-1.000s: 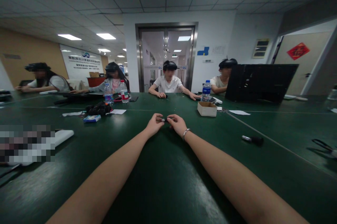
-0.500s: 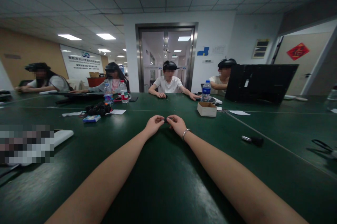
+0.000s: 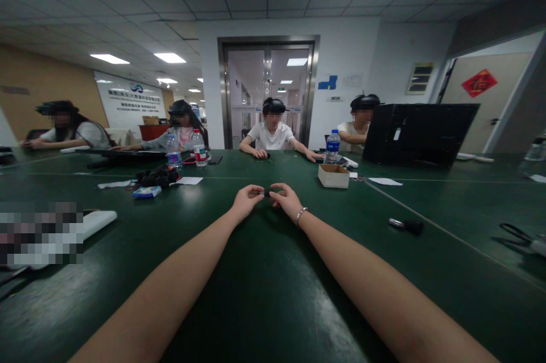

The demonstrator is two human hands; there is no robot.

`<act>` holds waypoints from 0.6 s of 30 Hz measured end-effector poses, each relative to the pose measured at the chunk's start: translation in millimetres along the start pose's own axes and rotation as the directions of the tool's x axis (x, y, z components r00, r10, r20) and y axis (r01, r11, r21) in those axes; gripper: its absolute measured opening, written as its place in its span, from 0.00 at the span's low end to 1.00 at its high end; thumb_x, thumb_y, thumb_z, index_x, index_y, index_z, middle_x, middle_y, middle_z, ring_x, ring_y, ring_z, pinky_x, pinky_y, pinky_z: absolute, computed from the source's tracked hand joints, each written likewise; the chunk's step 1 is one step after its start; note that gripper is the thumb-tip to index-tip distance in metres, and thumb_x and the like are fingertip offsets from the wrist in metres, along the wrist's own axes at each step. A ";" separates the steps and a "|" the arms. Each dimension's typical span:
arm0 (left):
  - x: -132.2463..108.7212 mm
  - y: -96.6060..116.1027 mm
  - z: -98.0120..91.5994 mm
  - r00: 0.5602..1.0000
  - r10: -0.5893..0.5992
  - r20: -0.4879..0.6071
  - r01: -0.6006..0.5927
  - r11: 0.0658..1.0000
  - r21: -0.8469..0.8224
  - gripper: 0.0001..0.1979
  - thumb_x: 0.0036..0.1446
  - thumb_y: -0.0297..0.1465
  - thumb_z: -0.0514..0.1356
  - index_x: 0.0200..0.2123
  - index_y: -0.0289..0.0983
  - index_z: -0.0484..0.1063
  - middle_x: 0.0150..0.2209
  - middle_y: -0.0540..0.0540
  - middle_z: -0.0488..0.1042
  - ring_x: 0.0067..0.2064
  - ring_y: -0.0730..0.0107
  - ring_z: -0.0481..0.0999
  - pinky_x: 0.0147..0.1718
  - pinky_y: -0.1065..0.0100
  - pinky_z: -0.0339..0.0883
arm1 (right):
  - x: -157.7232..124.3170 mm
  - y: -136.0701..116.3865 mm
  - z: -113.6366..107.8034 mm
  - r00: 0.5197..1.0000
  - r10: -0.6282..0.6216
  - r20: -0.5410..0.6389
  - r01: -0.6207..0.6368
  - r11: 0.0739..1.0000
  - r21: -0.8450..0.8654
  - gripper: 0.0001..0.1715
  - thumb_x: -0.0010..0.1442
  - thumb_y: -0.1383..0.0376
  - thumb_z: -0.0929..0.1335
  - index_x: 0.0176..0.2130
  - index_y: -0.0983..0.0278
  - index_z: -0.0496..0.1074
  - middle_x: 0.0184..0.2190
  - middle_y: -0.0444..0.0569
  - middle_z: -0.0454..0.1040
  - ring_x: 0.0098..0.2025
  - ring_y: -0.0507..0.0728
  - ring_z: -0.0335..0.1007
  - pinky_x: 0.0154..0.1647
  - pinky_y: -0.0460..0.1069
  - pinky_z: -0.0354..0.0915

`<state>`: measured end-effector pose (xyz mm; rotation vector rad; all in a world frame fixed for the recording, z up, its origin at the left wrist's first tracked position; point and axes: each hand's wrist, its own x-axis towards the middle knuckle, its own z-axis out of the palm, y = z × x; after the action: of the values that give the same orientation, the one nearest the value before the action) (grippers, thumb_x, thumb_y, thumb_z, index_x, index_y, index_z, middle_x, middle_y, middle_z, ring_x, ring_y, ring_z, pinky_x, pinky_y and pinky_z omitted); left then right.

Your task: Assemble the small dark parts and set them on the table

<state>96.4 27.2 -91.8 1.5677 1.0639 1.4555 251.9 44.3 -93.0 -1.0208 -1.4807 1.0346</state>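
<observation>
My left hand (image 3: 247, 202) pinches a small dark cylinder-like piece (image 3: 267, 193), with a short silvery bit showing near its fingertips. On the other end of this piece, the thumb and fingers of my right hand (image 3: 289, 202) are closed, a metal bangle at the wrist. Both hands are level with each other, just over the green table (image 3: 264, 283). What kind of thing the piece is, I cannot make out. To the right of my right arm lies a black piece with a shiny silver end (image 3: 406, 226).
Beyond my hands stand an open cardboard box (image 3: 333, 176), a water bottle (image 3: 333, 145) and a black monitor (image 3: 420, 134). On the left are a blue-white packet (image 3: 147, 192), a tangle of black items (image 3: 157, 177) and two bottles. Several people in headgear sit around the table.
My fingertips have drawn slightly apart, and more of the dark piece and its silvery bit shows between them. The right fingers have loosened a little. The view has shifted slightly.
</observation>
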 end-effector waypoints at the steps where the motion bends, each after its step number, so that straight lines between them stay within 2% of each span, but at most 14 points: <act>1: 0.1 0.1 0.1 1.000 0.000 0.000 0.000 1.000 0.003 0.11 0.41 0.25 0.64 0.32 0.33 0.71 0.34 0.45 0.75 0.37 0.71 0.74 0.46 0.62 0.64 | -0.1 -0.6 -0.2 1.000 0.000 0.006 0.000 1.000 -0.008 0.12 0.51 0.65 0.68 0.37 0.66 0.68 0.17 0.40 0.69 0.15 0.45 0.62 0.17 0.40 0.59; 4: 0.6 0.0 0.6 1.000 -0.001 -0.005 0.001 1.000 0.010 0.10 0.41 0.24 0.64 0.31 0.33 0.72 0.34 0.45 0.75 0.36 0.72 0.74 0.46 0.62 0.64 | 0.0 -1.7 -1.0 1.000 0.012 0.015 -0.012 0.999 -0.037 0.12 0.53 0.60 0.67 0.32 0.69 0.69 0.16 0.42 0.69 0.14 0.45 0.60 0.16 0.40 0.57; 9: 1.8 -0.4 1.1 0.999 -0.001 -0.038 0.001 1.000 0.009 0.09 0.41 0.24 0.64 0.30 0.33 0.71 0.32 0.45 0.75 0.35 0.71 0.74 0.45 0.62 0.65 | 1.0 -1.1 -2.5 1.000 0.001 0.027 -0.001 1.000 0.005 0.17 0.50 0.62 0.69 0.40 0.66 0.67 0.20 0.41 0.71 0.13 0.44 0.60 0.16 0.41 0.58; 12: 1.9 -0.4 0.9 0.999 -0.004 -0.037 0.004 1.000 0.002 0.10 0.40 0.24 0.64 0.30 0.33 0.71 0.32 0.46 0.75 0.35 0.70 0.74 0.45 0.61 0.64 | 2.0 0.0 -3.6 0.998 0.019 0.068 -0.018 1.000 -0.018 0.13 0.51 0.61 0.68 0.35 0.68 0.68 0.19 0.42 0.71 0.13 0.44 0.59 0.15 0.40 0.57; 14: 1.5 -0.2 0.9 0.999 -0.008 -0.033 0.008 1.000 -0.005 0.10 0.40 0.25 0.65 0.30 0.33 0.71 0.32 0.46 0.75 0.35 0.70 0.74 0.45 0.60 0.64 | 2.5 0.6 -3.8 0.996 0.026 0.079 -0.023 0.999 -0.036 0.15 0.53 0.58 0.67 0.30 0.69 0.68 0.17 0.43 0.70 0.14 0.44 0.59 0.15 0.40 0.56; 18: 0.9 -0.8 0.8 1.000 0.001 -0.031 -0.001 1.000 -0.007 0.10 0.40 0.25 0.65 0.30 0.33 0.71 0.33 0.46 0.75 0.36 0.70 0.74 0.46 0.61 0.64 | 3.0 0.7 -2.6 0.996 0.029 0.080 -0.029 1.000 -0.008 0.15 0.50 0.59 0.69 0.33 0.68 0.67 0.19 0.43 0.71 0.14 0.45 0.60 0.16 0.41 0.57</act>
<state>97.1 28.3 -92.2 1.5456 1.0744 1.4874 254.2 47.6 -92.6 -1.0184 -1.5386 1.1030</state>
